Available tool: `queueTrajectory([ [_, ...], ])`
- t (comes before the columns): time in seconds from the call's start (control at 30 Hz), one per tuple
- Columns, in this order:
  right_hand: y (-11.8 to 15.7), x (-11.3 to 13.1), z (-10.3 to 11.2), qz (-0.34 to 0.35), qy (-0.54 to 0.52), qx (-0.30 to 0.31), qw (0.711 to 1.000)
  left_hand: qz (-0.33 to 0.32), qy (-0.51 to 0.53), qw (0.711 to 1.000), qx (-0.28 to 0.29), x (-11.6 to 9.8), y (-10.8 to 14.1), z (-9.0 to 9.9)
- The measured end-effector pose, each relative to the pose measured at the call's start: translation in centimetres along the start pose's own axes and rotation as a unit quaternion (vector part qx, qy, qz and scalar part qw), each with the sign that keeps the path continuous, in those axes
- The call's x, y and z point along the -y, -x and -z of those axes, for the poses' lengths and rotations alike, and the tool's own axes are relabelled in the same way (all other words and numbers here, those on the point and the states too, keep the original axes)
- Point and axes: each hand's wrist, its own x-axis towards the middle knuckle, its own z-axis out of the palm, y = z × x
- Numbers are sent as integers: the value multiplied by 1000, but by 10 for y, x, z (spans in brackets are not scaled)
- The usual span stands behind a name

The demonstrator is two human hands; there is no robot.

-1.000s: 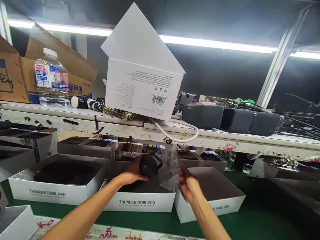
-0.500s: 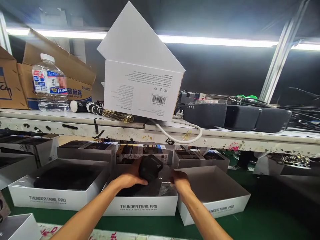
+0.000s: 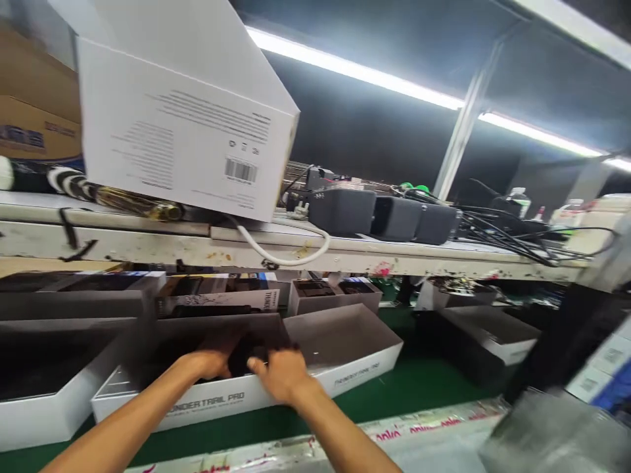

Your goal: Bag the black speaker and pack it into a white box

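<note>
Both of my hands are at the middle white box, which has dark contents that are hard to make out. My left hand reaches over its front wall, its fingers hidden against something black inside. My right hand is at the box's right end, thumb pointing left beside a black object; its other fingers are blurred and partly hidden. An open white box stands just right of my right hand, with a bare grey inside. Another white box with dark contents is at the left.
Printed boxes stand behind. A shelf edge runs above my hands, bearing a large white carton, dark speakers and black cables. A grey bin is at the lower right.
The view has swung to the right. The black round object my left hand held up is now down in the middle box, and my right hand has come closer to my left.
</note>
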Motion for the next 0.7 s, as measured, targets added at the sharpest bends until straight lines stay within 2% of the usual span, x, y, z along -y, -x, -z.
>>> queueTrajectory([
  [0.07, 13, -4, 1, 21, -3, 0, 1000, -1, -14, 1000, -15, 1, 0, -2],
  [0.17, 33, -31, 17, 25, 19, -50, 998, -7, -74, 991, -112, -8, 7, 2],
  [0.23, 42, -65, 34, -11, 54, -61, 997, -4, -98, 980, -173, -31, 14, 1],
  [0.27, 44, -86, 42, -35, 68, -58, 995, -1, -92, 979, -184, -48, 17, -3],
  [0.3, 44, -108, 50, -63, 79, -55, 993, 2, -74, 984, -162, -68, 19, -8],
  [0.4, 40, -176, 71, -152, 112, -53, 981, -127, -59, 987, -79, -127, 13, -36],
  [0.5, 39, -241, 90, -254, 146, -50, 955, -157, -100, 982, -8, -164, -8, -63],
  [0.6, 39, -305, 111, -363, 173, -41, 915, -138, -124, 983, 0, -171, -31, -77],
  [0.7, 35, -365, 125, -482, 189, -48, 854, -123, -113, 986, -4, -160, -45, -81],
])
